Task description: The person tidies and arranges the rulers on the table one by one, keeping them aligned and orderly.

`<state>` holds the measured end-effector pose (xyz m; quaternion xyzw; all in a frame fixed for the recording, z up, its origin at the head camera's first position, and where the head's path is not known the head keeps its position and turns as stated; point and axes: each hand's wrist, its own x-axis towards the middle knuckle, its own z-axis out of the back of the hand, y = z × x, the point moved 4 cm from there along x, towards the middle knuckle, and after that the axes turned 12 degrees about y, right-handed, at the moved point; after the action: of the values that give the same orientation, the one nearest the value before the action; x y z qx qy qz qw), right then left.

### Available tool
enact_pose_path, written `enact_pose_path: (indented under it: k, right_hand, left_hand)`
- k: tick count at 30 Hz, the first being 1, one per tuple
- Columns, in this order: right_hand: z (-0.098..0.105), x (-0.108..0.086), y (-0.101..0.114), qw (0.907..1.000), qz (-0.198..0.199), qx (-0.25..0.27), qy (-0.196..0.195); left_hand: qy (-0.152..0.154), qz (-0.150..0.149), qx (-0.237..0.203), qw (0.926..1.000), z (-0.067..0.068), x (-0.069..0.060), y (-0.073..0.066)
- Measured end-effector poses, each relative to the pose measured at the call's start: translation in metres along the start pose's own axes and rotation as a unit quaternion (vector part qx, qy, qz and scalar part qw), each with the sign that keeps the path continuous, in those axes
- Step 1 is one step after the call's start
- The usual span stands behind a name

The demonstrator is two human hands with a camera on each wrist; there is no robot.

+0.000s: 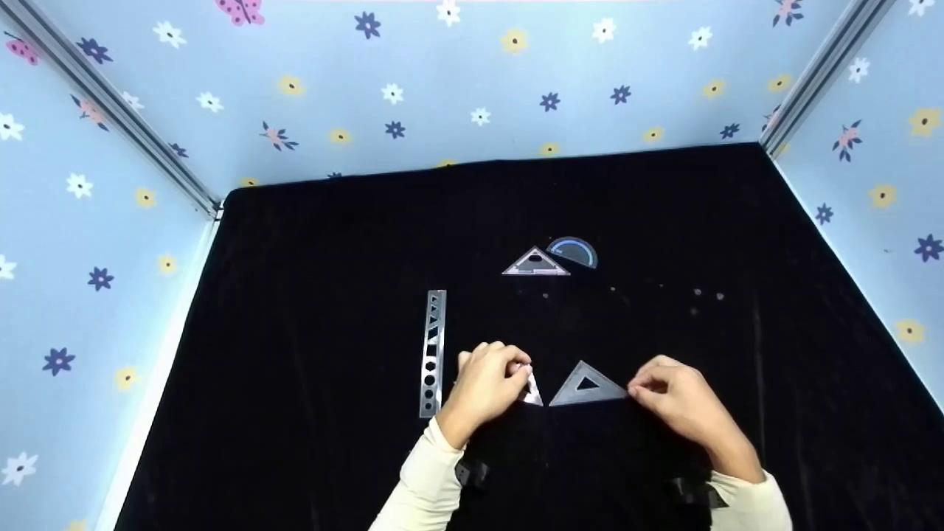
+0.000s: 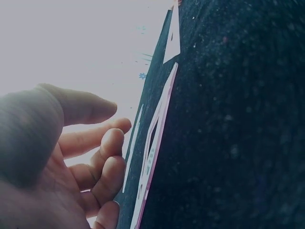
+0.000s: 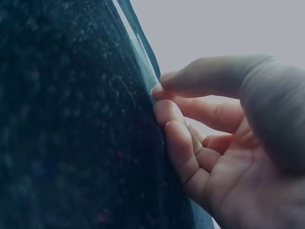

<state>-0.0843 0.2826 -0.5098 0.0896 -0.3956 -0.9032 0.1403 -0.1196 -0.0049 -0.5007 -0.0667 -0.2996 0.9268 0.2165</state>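
In the head view my left hand hovers over a pink-edged set square, partly covering it. The left wrist view shows these fingers loosely bent, thumb apart from them, and the pink-edged set square lying flat beside them. My right hand pinches the right corner of a clear grey set square between thumb and forefinger. Its long edge faces me, and a triangular hole is in its middle. In the right wrist view, my right hand's fingertips meet at the edge of the cloth.
A stencil ruler with cut-out shapes lies left of my left hand. Farther back, another set square lies against a blue-marked protractor. Black cloth covers the table, with flower-patterned walls around it.
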Motion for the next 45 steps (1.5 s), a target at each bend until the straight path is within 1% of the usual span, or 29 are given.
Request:
enact_pose_path:
  k: [6, 11, 15, 22, 31, 33, 36, 40, 45]
  right_hand:
    - [0.001, -0.001, -0.002, 0.9999, -0.007, -0.001, -0.007]
    - [0.001, -0.001, -0.002, 0.9996, -0.019, 0.013, -0.014]
    - [0.001, -0.001, -0.002, 0.9996, -0.015, 0.016, -0.017]
    - [0.000, 0.002, -0.004, 0.9986, -0.023, 0.046, -0.010]
    - [-0.001, 0.004, -0.001, 0.9973, -0.034, 0.064, -0.009]
    - [-0.001, 0.005, 0.001, 0.9977, -0.030, 0.060, -0.007]
    - [-0.003, 0.007, 0.006, 0.9990, -0.022, 0.039, -0.004]
    - [-0.004, 0.009, 0.013, 0.9998, -0.016, 0.009, 0.003]
    - [-0.004, 0.011, 0.020, 0.9998, -0.013, -0.008, 0.012]
  left_hand:
    - [0.001, 0.010, -0.010, 0.9999, 0.001, 0.000, -0.001]
    - [-0.009, 0.015, -0.015, 0.9997, 0.001, 0.001, 0.001]
    - [-0.015, 0.017, -0.022, 0.9995, 0.001, 0.002, 0.001]
    - [-0.037, -0.005, -0.036, 0.9986, 0.002, 0.004, 0.003]
    - [-0.039, -0.011, -0.051, 0.9979, 0.002, 0.005, 0.003]
    - [-0.040, -0.014, -0.053, 0.9977, 0.001, 0.005, 0.003]
    - [-0.040, -0.015, -0.054, 0.9976, 0.002, 0.005, 0.004]
    - [-0.035, -0.008, -0.057, 0.9977, 0.004, 0.006, 0.006]
    - [-0.028, 0.002, -0.066, 0.9975, 0.007, 0.007, 0.012]
